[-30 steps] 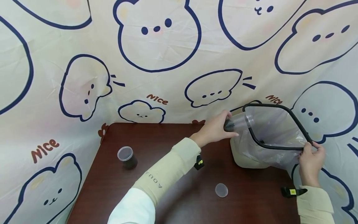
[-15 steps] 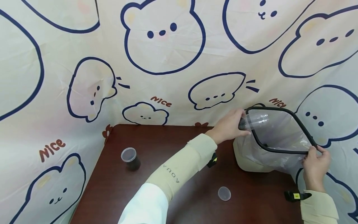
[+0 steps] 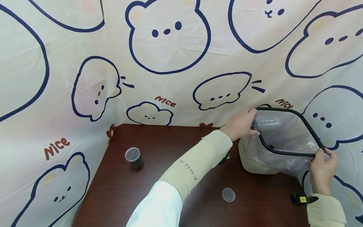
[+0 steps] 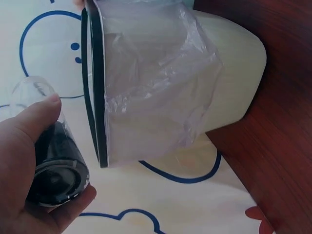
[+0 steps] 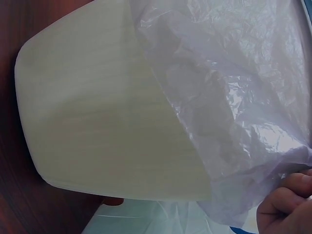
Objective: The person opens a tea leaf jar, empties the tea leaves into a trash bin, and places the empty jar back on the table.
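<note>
My left hand [image 3: 241, 124] grips a clear plastic cup [image 3: 267, 123] around its base end. The cup lies tipped almost on its side, its mouth reaching over the rim of a cream trash bin [image 3: 248, 160]. Dark stuff fills the base end of the cup [image 4: 58, 146] in the left wrist view. A translucent bag [image 3: 289, 135] lines the bin and hangs over its outside beneath a black rim [image 3: 312, 132]. At the near right corner, my right hand [image 3: 324, 170] pinches that rim, fingers against the bag [image 5: 234, 97] in the right wrist view.
A second clear cup [image 3: 136, 160] with dark contents stands upright on the left of the brown table [image 3: 170, 148]. A round translucent lid [image 3: 228, 195] lies near the front, between the arms. Patterned cloth [image 3: 170, 56] hangs right behind the table and bin.
My left hand has moved right with the cup, bringing its mouth farther inside the bin's rim. The right hand keeps its hold on the rim. The head view has shifted slightly.
</note>
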Available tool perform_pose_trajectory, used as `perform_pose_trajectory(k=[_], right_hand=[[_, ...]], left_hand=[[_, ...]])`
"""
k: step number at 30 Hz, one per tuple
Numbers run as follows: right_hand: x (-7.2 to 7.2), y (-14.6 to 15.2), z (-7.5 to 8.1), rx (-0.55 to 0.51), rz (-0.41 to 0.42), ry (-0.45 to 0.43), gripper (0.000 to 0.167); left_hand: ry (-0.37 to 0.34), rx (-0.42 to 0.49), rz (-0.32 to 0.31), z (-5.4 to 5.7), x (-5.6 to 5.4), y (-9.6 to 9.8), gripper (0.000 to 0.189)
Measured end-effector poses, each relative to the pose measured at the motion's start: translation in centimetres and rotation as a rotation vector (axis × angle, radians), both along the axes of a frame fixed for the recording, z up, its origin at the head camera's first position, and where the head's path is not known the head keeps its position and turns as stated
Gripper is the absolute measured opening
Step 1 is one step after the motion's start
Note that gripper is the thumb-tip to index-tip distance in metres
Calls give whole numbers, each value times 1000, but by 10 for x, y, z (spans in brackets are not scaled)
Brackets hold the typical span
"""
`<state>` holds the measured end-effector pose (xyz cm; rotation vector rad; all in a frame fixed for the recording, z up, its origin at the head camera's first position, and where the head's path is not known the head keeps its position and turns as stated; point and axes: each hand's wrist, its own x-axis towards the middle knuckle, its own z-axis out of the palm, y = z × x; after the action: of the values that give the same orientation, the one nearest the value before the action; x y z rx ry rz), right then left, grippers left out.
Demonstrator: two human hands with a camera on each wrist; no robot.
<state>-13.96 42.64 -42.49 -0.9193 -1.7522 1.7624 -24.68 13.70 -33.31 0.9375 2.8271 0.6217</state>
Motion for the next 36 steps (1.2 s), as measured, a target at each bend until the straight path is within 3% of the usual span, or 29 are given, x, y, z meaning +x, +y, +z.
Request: perform_pose_trajectory(k=[7, 18, 27, 36], right_hand=[[-1, -1, -1, 23, -4, 1, 10], [-2, -2, 1, 27, 3, -16, 10], [-4, 0, 2, 23, 7, -32, 9], [-3, 3, 1, 20, -6, -48, 10]], left_hand=[[72, -110, 1, 1, 3, 12, 73], [167, -261, -36, 2, 2, 15, 70], [131, -173, -37, 0, 0, 18, 75], [176, -211, -76, 4, 0, 18, 65]])
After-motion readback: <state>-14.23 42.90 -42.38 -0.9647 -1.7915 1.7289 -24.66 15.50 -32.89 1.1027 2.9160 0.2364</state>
